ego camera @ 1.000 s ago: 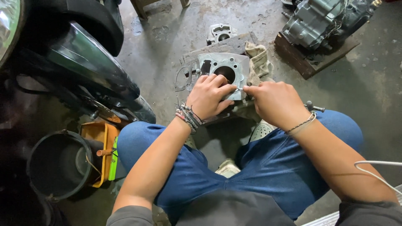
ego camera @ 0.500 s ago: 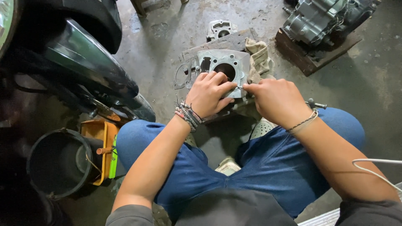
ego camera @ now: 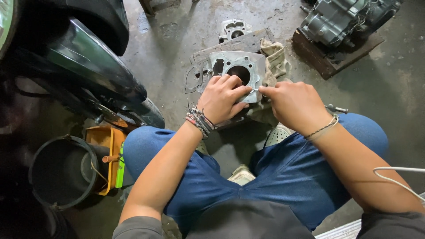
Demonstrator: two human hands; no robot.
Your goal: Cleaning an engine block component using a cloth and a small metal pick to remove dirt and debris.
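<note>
Two hands at a grey engine block (ego camera: pixel 237 71)

Left hand (ego camera: pixel 223 98) rests flat on it; right hand (ego camera: pixel 290 104) pinches something small, beside a beige rag (ego camera: pixel 275 59).

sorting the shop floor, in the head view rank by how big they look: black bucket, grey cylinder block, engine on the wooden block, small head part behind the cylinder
1. black bucket, though it lies nearer the camera
2. engine, partly cut off by the frame
3. grey cylinder block, partly covered by the left hand and right hand
4. small head part
</note>
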